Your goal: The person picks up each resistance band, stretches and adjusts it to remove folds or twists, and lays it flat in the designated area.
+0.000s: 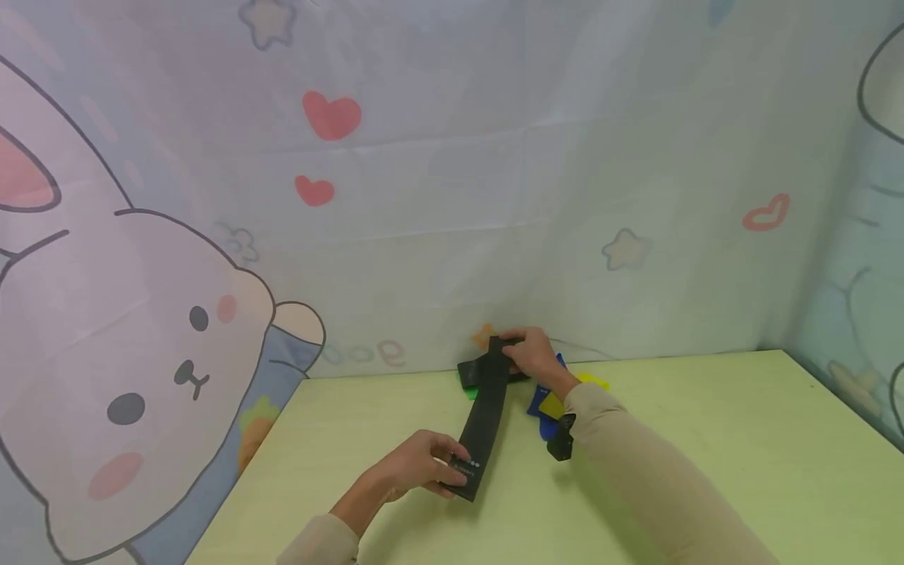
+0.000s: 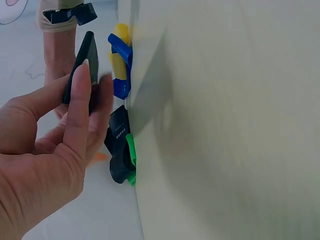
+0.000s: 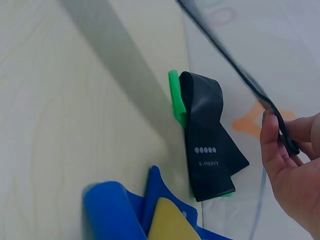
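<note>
I have the left hand (image 1: 424, 464) and right hand (image 1: 531, 355) pinching opposite ends of the black resistance band (image 1: 486, 412) above the worktop (image 1: 741, 424), toward its back edge. I'd judge it light, soft, stretchy; its ends suit gripping.

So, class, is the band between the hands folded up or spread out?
Spread out lengthwise: the black band runs as one long strip from the left hand to the right hand.

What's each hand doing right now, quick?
Left hand: holding the near end of the black band.
Right hand: holding the band's far end.
</note>
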{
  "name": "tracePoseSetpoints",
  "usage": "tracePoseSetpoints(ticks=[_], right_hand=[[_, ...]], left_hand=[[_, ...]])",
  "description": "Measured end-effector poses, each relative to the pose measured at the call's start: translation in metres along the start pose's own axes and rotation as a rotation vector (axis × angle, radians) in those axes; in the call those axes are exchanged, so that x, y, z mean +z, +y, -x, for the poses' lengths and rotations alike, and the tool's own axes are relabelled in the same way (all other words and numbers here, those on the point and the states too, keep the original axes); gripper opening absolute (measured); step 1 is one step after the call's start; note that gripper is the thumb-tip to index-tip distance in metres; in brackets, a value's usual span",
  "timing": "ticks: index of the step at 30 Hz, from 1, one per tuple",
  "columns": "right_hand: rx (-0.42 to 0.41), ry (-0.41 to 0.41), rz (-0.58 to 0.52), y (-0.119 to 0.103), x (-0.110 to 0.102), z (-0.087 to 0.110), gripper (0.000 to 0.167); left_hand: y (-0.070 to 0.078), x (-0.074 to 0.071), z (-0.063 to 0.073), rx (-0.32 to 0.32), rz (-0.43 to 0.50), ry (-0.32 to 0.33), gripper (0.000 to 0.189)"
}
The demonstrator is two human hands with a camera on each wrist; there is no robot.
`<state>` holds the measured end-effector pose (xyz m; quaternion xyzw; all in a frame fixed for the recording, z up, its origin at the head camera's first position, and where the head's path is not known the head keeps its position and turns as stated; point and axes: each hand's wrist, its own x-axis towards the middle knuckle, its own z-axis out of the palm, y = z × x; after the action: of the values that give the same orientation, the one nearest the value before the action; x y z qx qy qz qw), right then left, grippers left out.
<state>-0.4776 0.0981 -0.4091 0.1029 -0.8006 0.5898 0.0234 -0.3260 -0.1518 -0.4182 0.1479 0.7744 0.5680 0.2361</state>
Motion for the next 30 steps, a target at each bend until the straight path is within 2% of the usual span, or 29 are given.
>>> tracePoseSetpoints(ticks=[4, 13, 20, 25, 30], right_hand=[[-0.023, -0.010, 0.009, 0.003, 0.004, -0.001, 0.033], [-0.069, 0.011, 0.082, 0.003, 0.012, 0.003, 0.030], [-0.075, -0.021, 0.055, 0.007, 0.021, 0.007, 0.027], [-0.074, -0.052, 0.061, 0.006, 0.025, 0.008, 0.026], [-0.081, -0.064, 0.083, 0.007, 0.028, 0.009, 0.025]], left_hand=[[-0.004, 0.007, 0.004, -0.011, 0.058, 0.019, 0.027], [-0.006, 0.021, 0.010, -0.040, 0.066, 0.064, 0.024], [-0.014, 0.033, 0.019, -0.065, 0.098, 0.105, 0.025], [-0.015, 0.037, 0.024, -0.086, 0.113, 0.128, 0.029], [-0.012, 0.038, 0.028, -0.101, 0.135, 0.124, 0.028]])
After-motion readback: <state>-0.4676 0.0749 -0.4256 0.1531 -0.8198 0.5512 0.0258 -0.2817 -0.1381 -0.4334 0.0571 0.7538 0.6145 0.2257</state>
